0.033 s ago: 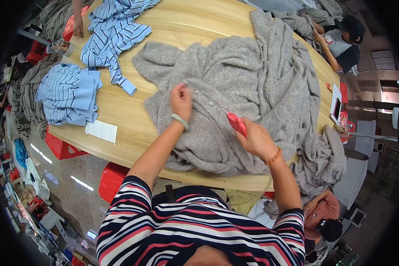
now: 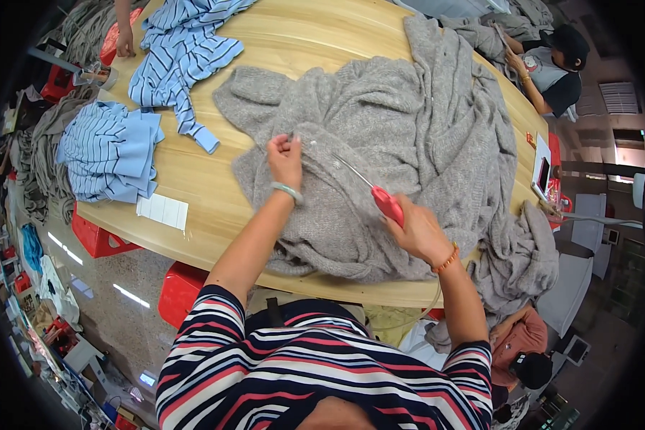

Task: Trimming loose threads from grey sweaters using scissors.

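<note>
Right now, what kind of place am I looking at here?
Probably a garment workshop. A big wooden table is piled with grey knitwear and blue striped tops, the right hand works a red-handled tool on the knit, and other people sit alongside.

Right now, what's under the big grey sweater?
The grey sweater lies on the wooden table, which shows all around it. The left hand pinches its top. Anything beneath the folds is hidden.
</note>
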Motion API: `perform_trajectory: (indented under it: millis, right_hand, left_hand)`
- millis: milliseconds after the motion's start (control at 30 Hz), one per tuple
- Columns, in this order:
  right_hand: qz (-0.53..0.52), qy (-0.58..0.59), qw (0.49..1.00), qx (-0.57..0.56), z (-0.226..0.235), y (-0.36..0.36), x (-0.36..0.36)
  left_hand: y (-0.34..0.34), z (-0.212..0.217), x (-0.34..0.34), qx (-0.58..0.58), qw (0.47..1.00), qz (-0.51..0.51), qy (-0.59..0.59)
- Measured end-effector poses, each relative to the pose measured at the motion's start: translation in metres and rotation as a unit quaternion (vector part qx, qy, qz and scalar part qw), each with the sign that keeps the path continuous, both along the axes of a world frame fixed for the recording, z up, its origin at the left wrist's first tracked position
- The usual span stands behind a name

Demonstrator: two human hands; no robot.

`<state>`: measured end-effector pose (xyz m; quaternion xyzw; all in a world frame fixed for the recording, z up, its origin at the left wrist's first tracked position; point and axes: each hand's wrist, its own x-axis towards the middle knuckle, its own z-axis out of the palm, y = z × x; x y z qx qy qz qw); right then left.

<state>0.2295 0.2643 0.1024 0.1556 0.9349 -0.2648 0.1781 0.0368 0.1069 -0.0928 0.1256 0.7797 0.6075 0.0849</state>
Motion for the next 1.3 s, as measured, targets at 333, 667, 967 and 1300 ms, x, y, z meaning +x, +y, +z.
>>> perform_trajectory:
  millis: [333,667,967,1300]
  right_hand:
    - [-0.088,0.014,0.996,-0.026,0.013,-0.014,0.029]
    - [-0.081,0.034,0.996,-0.014,0.015,-0.016,0.032]
    - [-0.072,0.002,0.997,0.027,0.054,-0.019,0.025]
    - [-0.027,-0.005,0.998,0.063,0.048,-0.021,0.022]
  left_hand:
    - [0.001,0.021,-0.041,-0.019,0.984,-0.085,-0.154]
    - [0.008,0.039,-0.048,-0.092,0.983,-0.104,0.124]
    - [-0.005,0.068,-0.011,0.154,0.956,-0.247,0.046]
    - [-0.013,0.075,0.021,0.035,0.819,-0.403,0.406]
